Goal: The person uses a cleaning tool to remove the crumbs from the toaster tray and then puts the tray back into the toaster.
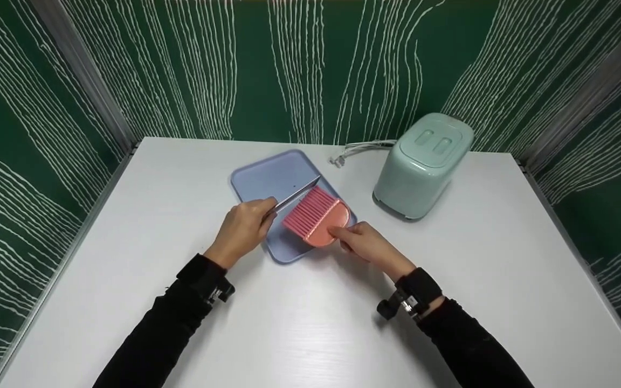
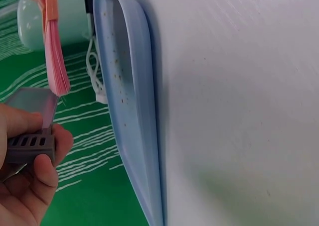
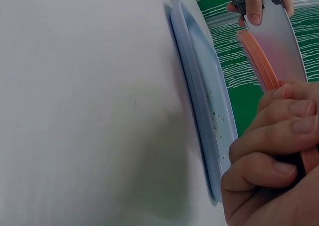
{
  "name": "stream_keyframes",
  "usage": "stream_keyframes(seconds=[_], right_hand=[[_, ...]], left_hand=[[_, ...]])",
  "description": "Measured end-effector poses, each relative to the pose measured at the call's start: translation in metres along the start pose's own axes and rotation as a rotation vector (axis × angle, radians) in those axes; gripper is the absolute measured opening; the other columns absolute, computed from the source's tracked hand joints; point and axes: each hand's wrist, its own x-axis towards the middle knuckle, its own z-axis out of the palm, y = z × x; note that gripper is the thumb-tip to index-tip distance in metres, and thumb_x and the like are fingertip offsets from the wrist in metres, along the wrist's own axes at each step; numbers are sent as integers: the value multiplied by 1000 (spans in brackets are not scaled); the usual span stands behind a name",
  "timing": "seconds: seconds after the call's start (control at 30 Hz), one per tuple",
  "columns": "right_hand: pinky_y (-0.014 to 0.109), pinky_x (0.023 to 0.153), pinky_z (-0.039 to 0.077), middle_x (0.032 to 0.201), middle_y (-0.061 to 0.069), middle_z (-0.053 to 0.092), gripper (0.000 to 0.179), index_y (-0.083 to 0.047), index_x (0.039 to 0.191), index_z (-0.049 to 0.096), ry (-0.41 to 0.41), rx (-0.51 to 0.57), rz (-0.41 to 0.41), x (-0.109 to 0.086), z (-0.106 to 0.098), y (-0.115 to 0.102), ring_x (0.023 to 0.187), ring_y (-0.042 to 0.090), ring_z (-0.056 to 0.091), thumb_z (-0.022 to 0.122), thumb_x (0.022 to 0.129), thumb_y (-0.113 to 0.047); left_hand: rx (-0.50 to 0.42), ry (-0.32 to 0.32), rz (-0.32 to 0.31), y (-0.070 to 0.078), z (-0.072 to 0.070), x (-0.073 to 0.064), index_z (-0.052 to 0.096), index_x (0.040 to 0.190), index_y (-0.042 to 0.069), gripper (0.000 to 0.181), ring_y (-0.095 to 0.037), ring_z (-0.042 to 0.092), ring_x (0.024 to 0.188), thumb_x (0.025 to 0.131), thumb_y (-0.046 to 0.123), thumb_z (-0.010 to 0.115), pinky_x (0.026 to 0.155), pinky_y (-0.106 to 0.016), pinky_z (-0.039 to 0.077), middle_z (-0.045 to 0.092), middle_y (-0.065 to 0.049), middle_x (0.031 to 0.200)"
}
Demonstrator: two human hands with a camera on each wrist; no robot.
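Observation:
My left hand (image 1: 243, 226) grips the dark slotted end of a thin metal crumb tray (image 2: 32, 100), its flat plate tilted up over the blue tray (image 1: 262, 180). In my right hand (image 1: 367, 245) is a brush (image 1: 333, 223) with an orange half-round handle, pinched between thumb and fingers. The brush's pink bristles (image 2: 56, 69) point toward the metal plate, their tips right at its edge in the left wrist view. Small brown crumbs (image 3: 215, 117) lie scattered on the blue tray below both hands.
A mint-green toaster (image 1: 423, 167) with its lid on stands at the back right of the white table (image 1: 299, 334). Its white cord and plug (image 1: 340, 160) lie behind the blue tray. Green walls with white lines enclose the table's back and sides.

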Motion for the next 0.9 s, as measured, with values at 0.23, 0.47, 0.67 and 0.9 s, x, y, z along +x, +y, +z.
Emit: stream_keyframes(seconds=[0.23, 0.47, 0.67, 0.9], right_hand=[[26, 49, 22, 52, -11, 33, 61, -21, 57, 49, 32, 9, -2, 3, -1, 3, 48, 9, 28, 59, 106, -57], [26, 49, 22, 53, -11, 33, 60, -22, 58, 48, 46, 7, 12, 4, -3, 5, 49, 9, 29, 59, 106, -57], [26, 49, 22, 52, -11, 33, 61, -22, 58, 49, 68, 8, 36, 5, -7, 8, 49, 9, 29, 59, 105, -60], [26, 49, 22, 52, -11, 33, 62, -21, 58, 49, 81, 1, 44, 4, -10, 8, 49, 9, 29, 59, 106, -59]], left_hand=[[-9, -30, 9, 3, -2, 0, 64, 91, 7, 13, -15, 58, 65, 101, 1, 70, 58, -35, 51, 68, -5, 74], [0, -31, 37, 4, -2, 0, 62, 90, 7, 15, -15, 59, 65, 101, 1, 70, 60, -37, 53, 66, -4, 73], [-4, -4, 74, 7, -2, 0, 65, 93, 7, 11, -18, 62, 64, 99, 1, 72, 59, -39, 54, 67, -5, 74], [-10, 14, 86, 9, -3, -1, 66, 92, 7, 11, -19, 63, 64, 100, 2, 72, 59, -40, 55, 68, -5, 74]])
